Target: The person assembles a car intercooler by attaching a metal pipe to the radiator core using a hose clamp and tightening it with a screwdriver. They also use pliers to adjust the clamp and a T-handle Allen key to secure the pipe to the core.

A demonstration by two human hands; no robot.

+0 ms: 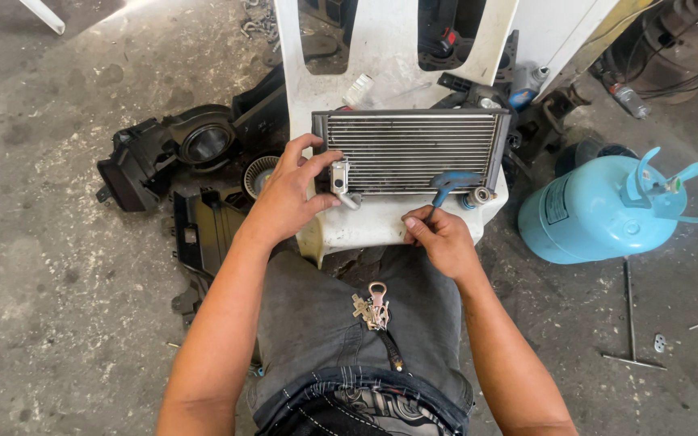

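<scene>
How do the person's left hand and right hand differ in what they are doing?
The left hand grips the finned radiator core at its left end, fingers spread; the right hand is closed on a blue-handled tool near the core's lower right fitting. The left hand reaches further forward than the right. Both work over the white plastic chair.

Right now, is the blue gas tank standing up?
No, the blue gas tank lies on its side on the floor.
</scene>
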